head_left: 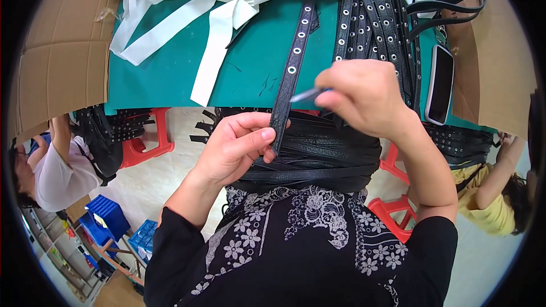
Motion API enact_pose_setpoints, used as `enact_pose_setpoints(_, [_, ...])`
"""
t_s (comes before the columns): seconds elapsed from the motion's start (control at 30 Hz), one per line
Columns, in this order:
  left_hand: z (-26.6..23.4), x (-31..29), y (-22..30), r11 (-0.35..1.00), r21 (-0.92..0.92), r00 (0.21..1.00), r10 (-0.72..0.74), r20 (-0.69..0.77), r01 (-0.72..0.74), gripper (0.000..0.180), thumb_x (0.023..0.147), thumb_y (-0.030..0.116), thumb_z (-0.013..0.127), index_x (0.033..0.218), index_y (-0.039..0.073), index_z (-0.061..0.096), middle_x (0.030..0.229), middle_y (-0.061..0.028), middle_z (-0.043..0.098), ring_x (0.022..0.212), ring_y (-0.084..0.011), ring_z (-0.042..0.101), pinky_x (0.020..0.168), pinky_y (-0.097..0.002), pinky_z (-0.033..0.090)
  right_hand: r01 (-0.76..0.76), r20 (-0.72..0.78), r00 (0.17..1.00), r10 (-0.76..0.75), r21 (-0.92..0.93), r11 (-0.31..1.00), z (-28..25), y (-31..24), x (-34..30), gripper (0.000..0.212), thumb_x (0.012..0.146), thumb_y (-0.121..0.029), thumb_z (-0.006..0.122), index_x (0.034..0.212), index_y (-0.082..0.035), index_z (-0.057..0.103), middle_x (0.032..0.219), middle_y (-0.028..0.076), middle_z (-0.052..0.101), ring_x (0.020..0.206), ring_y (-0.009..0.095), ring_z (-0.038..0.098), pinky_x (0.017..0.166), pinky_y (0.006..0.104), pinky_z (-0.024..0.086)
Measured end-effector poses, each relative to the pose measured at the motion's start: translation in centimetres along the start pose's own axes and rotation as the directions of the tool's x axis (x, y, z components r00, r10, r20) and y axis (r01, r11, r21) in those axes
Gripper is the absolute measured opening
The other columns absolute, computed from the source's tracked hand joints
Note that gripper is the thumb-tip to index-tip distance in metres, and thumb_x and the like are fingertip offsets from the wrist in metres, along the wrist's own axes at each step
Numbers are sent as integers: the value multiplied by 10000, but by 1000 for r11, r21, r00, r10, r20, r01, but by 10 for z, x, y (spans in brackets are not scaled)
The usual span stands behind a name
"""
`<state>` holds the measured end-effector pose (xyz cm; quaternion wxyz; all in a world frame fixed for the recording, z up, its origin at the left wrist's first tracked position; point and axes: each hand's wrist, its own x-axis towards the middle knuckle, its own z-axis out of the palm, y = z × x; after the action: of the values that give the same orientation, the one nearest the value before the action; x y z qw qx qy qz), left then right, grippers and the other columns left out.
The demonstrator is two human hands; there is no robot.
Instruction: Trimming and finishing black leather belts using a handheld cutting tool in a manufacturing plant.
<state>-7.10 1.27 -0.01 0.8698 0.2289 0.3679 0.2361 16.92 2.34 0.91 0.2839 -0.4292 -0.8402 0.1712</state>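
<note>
there is one view only, from a camera worn on the person's head, so no second view shares any part of the scene. it looks steeply down over the chest at the green table (250, 68), which fills the upper middle of the picture. the table's near edge lies close below the lens, and the floor shows beneath that edge. the wide fisheye bends the table's straight edges toward the dark round rim. cardboard sheets (57, 51) flank the table on both sides.
</note>
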Motion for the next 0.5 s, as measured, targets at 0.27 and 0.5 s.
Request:
enact_pose_setpoints(0.27, [9, 5, -12, 1000, -11, 1000, -29, 0, 29, 102, 854, 102, 566, 859, 1, 580, 698, -84, 613, 582, -151, 614, 493, -237, 480, -227, -69, 972, 225, -17, 974, -3, -42, -47, 273, 814, -323, 560, 844, -51, 555, 601, 68, 466, 505, 246, 487, 459, 326, 357])
enact_pose_setpoints(0.5, [29, 13, -14, 945, 327, 1000, 17, 4, -17, 172, 846, 146, 592, 739, 11, 594, 604, -62, 584, 506, -107, 550, 445, -210, 426, -320, -87, 947, 309, -184, 929, -10, -66, -68, 282, 773, -353, 596, 826, -76, 578, 585, 37, 461, 498, 204, 485, 452, 304, 344])
